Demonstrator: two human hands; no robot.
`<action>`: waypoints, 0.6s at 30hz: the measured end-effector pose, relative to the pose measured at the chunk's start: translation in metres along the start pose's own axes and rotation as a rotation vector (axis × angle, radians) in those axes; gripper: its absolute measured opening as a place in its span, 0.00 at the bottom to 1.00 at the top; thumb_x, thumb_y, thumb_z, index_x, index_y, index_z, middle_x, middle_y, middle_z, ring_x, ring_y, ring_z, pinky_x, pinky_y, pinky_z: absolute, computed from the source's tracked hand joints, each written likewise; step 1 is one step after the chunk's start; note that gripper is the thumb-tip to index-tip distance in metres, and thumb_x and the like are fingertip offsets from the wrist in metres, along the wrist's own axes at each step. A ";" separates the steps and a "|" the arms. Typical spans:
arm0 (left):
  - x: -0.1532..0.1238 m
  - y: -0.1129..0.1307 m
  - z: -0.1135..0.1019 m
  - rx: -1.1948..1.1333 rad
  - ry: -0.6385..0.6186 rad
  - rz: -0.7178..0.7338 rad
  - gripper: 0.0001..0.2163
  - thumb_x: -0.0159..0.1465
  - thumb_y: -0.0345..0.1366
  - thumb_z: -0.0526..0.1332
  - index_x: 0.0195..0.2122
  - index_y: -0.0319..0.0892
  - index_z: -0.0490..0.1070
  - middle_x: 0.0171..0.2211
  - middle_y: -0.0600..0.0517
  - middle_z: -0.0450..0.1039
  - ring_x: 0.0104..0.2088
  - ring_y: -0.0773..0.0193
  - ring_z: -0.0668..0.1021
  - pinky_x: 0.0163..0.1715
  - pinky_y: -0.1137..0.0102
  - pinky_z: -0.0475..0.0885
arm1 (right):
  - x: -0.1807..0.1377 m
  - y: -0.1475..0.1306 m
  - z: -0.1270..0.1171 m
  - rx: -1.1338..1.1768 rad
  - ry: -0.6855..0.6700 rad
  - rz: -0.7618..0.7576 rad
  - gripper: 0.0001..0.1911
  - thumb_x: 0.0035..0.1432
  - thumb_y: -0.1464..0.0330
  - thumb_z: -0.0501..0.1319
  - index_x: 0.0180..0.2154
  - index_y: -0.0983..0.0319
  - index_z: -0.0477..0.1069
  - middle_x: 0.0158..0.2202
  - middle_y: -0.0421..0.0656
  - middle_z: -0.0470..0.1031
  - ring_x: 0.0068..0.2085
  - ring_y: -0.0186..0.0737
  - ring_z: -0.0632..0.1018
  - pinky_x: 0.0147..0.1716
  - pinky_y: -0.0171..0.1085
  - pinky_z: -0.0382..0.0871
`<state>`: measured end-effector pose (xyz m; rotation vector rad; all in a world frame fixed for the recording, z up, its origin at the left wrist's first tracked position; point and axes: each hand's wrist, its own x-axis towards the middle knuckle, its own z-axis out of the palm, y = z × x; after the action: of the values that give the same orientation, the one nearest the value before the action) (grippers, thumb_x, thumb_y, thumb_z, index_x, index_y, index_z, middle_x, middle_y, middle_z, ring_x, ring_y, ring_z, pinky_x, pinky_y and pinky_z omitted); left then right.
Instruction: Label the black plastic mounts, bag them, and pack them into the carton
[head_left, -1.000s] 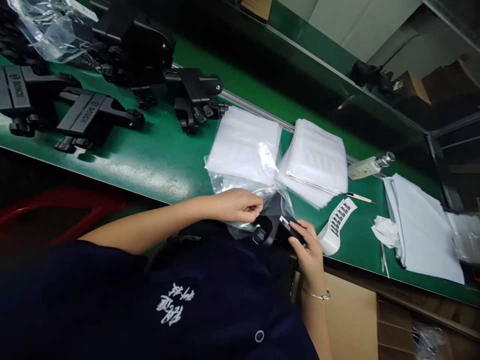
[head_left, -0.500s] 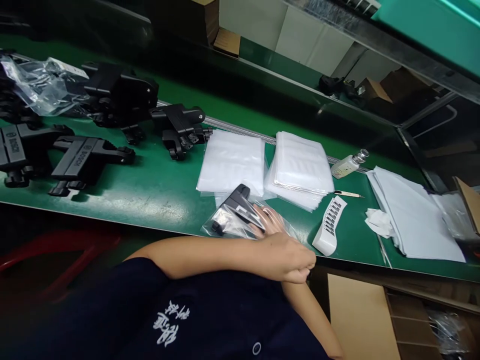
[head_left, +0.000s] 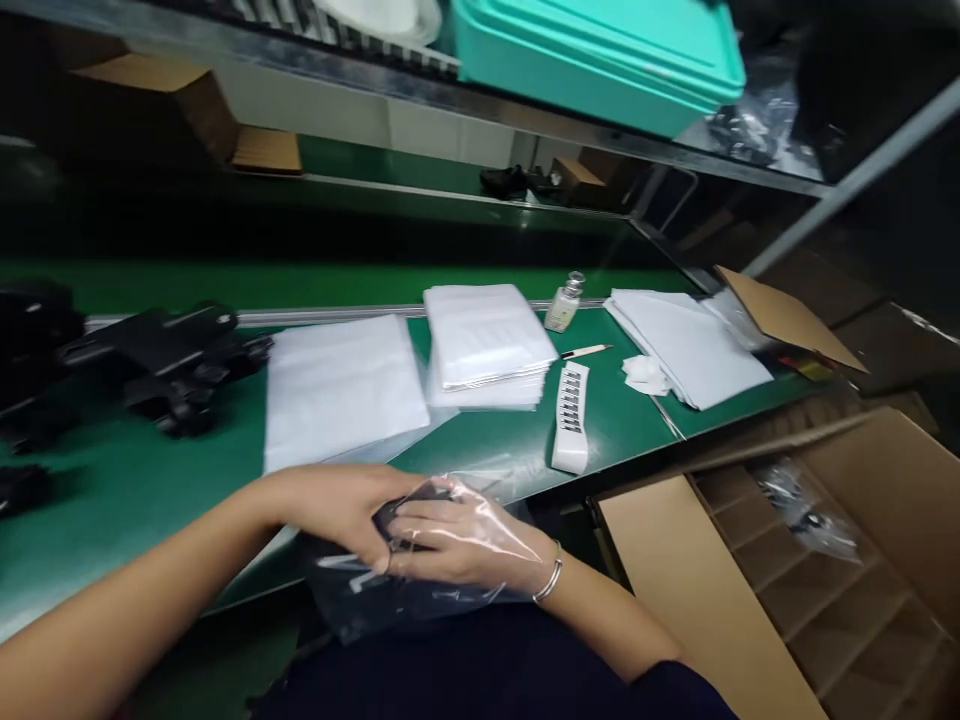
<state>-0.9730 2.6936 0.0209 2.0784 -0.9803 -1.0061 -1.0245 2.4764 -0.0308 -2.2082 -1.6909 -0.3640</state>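
Observation:
A clear plastic bag (head_left: 450, 598) with a black plastic device (head_left: 384, 518) inside is in front of my body, over the bench's front edge. My left hand (head_left: 334, 510) grips it from the left, thumb and fingers bent around the device's end. My right hand (head_left: 465, 540) has plastic film stretched over its back and wrist and appears to be inside the bag, its fingers lying around the device. Much of the device is hidden by both hands. Just beyond the left hand lies a stack of clear bags (head_left: 341, 385) on the green bench.
Another bag stack (head_left: 487, 335), a small bottle (head_left: 564, 303), a pen-like tool (head_left: 587, 351), a label strip (head_left: 572, 415), tweezers (head_left: 667, 418) and white sheets (head_left: 686, 345) lie rightward. Black devices (head_left: 172, 355) sit left. A divided carton (head_left: 832, 590) stands low right; a shelf holds a teal box (head_left: 600, 60).
My view has swung right. My left hand, earlier a fist crossed over my right arm, is now on the left end of the bagged device, which has come off the bench toward me.

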 end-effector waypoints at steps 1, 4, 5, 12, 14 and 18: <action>0.001 -0.002 0.007 -0.045 0.028 0.001 0.23 0.55 0.46 0.66 0.52 0.48 0.74 0.40 0.52 0.81 0.37 0.55 0.81 0.33 0.72 0.74 | -0.005 0.004 -0.001 0.036 0.007 0.024 0.12 0.69 0.65 0.55 0.51 0.54 0.72 0.55 0.41 0.75 0.61 0.38 0.68 0.63 0.45 0.60; -0.001 -0.009 0.025 -0.102 0.194 -0.061 0.23 0.58 0.46 0.63 0.55 0.49 0.72 0.48 0.51 0.79 0.44 0.53 0.81 0.41 0.69 0.76 | -0.029 0.018 -0.015 0.221 0.172 0.299 0.18 0.67 0.57 0.57 0.54 0.57 0.71 0.57 0.46 0.73 0.62 0.41 0.69 0.59 0.43 0.67; -0.003 -0.011 0.030 -0.110 0.275 -0.099 0.24 0.58 0.46 0.62 0.56 0.48 0.71 0.50 0.49 0.78 0.47 0.51 0.80 0.44 0.67 0.76 | -0.039 0.021 -0.023 0.280 0.316 0.451 0.20 0.67 0.57 0.57 0.55 0.57 0.70 0.55 0.47 0.74 0.58 0.41 0.73 0.56 0.43 0.70; 0.021 0.007 0.046 -0.228 0.757 -0.201 0.44 0.59 0.44 0.63 0.71 0.44 0.39 0.52 0.42 0.75 0.51 0.49 0.79 0.50 0.59 0.75 | -0.052 0.001 -0.063 0.199 0.699 0.694 0.17 0.66 0.63 0.57 0.55 0.53 0.71 0.49 0.47 0.76 0.48 0.47 0.76 0.47 0.46 0.74; 0.035 0.016 0.055 -0.162 0.744 -0.133 0.49 0.57 0.41 0.64 0.71 0.44 0.29 0.47 0.45 0.77 0.44 0.53 0.81 0.47 0.59 0.76 | -0.040 -0.006 -0.067 0.128 0.431 0.608 0.23 0.63 0.59 0.61 0.57 0.58 0.70 0.52 0.51 0.74 0.51 0.51 0.75 0.48 0.48 0.73; 0.055 0.027 0.088 0.006 0.650 0.097 0.50 0.60 0.42 0.61 0.70 0.51 0.19 0.42 0.49 0.78 0.37 0.55 0.82 0.39 0.60 0.78 | -0.039 0.004 -0.077 0.312 0.186 0.615 0.18 0.60 0.58 0.64 0.47 0.63 0.74 0.41 0.47 0.75 0.42 0.42 0.76 0.43 0.39 0.73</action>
<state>-1.0322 2.6159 -0.0237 2.1216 -0.7259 -0.2334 -1.0308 2.4095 0.0237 -2.2306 -0.8408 -0.1269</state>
